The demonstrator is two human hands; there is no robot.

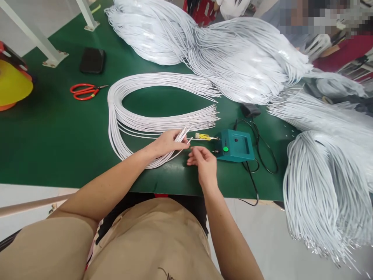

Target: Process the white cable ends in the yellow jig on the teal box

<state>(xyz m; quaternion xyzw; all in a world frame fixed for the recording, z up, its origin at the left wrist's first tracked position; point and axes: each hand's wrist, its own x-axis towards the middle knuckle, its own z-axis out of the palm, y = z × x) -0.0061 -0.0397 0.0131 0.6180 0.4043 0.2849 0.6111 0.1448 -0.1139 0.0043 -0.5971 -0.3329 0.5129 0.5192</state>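
My left hand (pixel 170 144) is closed round the end of a bunch of thin white cables (pixel 183 134), whose tips fan out past the thumb. These cables curve back into a long U-shaped bundle (pixel 115 111) lying on the table. My right hand (pixel 205 161) is just to the right, its thumb and fingers drawn together near the cable tips; whatever is between them, if anything, is too small to make out. Close beyond it stands a small teal tester box (pixel 237 146) with a green lit button. A yellow-wrapped connector lead (pixel 203 137) runs from the box towards my left hand.
Large heaps of white cable (pixel 233 54) cover the back, and another bundle (pixel 314 182) hangs over the right edge. Red-handled scissors (pixel 84 91) and a black phone-like object (pixel 92 60) lie left. A black adapter (pixel 250 110) and its cord are behind the box. A person's sleeve (pixel 344 54) shows far right.
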